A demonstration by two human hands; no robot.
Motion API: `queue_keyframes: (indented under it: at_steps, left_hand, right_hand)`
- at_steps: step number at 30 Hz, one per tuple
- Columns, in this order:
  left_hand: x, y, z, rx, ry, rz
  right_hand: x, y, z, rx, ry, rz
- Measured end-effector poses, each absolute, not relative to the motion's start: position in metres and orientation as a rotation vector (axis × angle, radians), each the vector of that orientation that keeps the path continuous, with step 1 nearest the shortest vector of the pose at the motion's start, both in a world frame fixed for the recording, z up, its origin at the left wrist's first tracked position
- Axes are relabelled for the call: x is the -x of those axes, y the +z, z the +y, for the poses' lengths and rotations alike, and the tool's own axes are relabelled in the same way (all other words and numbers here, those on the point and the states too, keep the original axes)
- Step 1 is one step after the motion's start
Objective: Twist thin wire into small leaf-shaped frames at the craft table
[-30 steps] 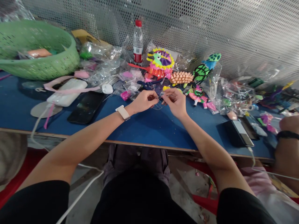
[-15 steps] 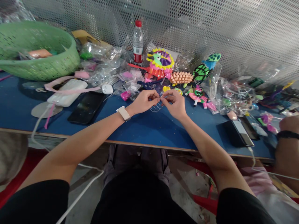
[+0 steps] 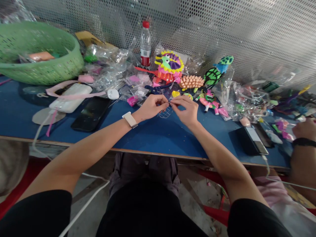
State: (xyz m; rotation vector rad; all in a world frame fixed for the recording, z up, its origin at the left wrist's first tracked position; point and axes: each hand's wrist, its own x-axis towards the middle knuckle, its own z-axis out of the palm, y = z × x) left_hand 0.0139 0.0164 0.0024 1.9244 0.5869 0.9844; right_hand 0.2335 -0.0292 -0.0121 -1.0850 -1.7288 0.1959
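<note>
My left hand [image 3: 156,106] and my right hand [image 3: 184,108] meet fingertip to fingertip above the blue table [image 3: 158,138]. Both are closed in a pinch. Between them hangs a small piece of wire mesh [image 3: 165,113], its upper edge between the left thumb and fingers. The right thumb and fingers pinch at the same edge; what exactly they grip is too small to make out. Just beyond the hands lie a small yellow piece [image 3: 175,94] and dark blue pliers [image 3: 158,89]. A pink and green clay figure [image 3: 209,100] lies to the right of my right hand.
At the left stand a green basket [image 3: 44,74], a white power bank [image 3: 71,97] and a black phone [image 3: 91,114]. Behind are a bottle [image 3: 145,46], clay figures and plastic bags [image 3: 108,70]. A black box [image 3: 251,141] and another person's hand [image 3: 304,130] are at the right.
My right hand's fingers have straightened somewhat and its knuckles have shifted slightly right, the fingertips still meeting the left. My left hand and the mesh have hardly moved.
</note>
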Motion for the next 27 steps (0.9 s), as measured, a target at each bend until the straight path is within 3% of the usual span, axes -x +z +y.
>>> queue_keyframes:
  at_steps: [11, 27]
  left_hand:
    - [-0.013, -0.001, 0.019, -1.955, 1.042, 0.566]
    - [-0.011, 0.0, 0.018, -2.337, 1.062, 0.665]
  right_hand:
    - [-0.235, -0.022, -0.022, 0.986, -0.04, -1.833]
    - [-0.241, -0.01, -0.022, 1.139, 0.249, -1.945]
